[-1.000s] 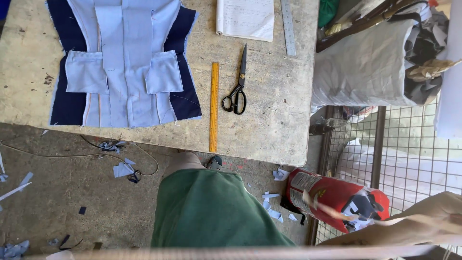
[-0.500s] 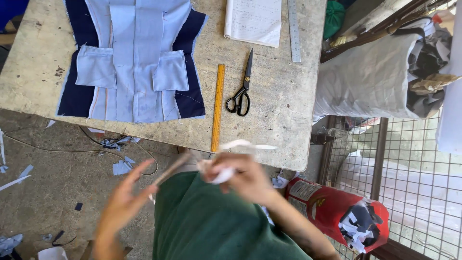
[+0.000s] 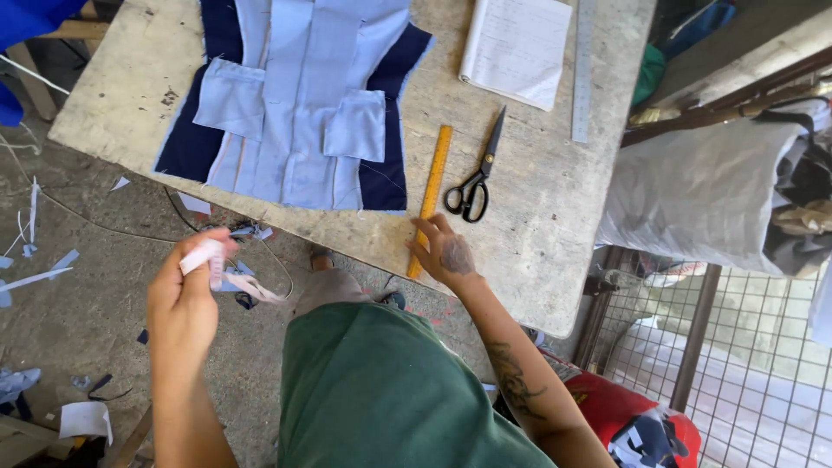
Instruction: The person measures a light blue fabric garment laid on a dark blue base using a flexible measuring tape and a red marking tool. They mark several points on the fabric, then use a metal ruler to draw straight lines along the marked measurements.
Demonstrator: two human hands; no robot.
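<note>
Our left hand [image 3: 184,299] fingers pinch a white cloth strip [image 3: 227,273]; our right hand [image 3: 446,256] fingers rest open on the yellow ruler [image 3: 432,195], scissors [image 3: 475,173] just beyond.

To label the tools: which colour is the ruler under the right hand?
Orange-yellow; the ruler shows in the head view.

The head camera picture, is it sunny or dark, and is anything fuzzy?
In the head view, bright daylight falls evenly on the worn grey table; the white sacking at the right glares pale. The orange wooden ruler under the right hand looks sharp, while the pale fabric strip in the left hand is slightly smeared. The table edges look tilted.
</note>
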